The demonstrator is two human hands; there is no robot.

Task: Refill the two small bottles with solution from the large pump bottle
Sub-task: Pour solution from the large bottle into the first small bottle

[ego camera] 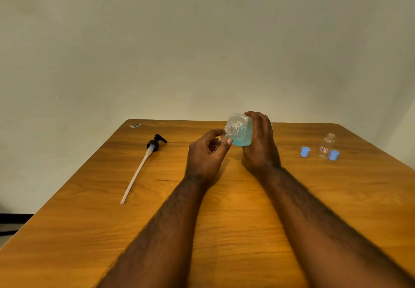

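Above table [292, 200], right hand [260, 146] grips large bottle [242, 131]; left hand [205, 156] pinches small bottle [223, 138] beside.

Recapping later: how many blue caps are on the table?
2. One blue cap lies left of the standing small bottle; the other cap sits at its right, by the base.
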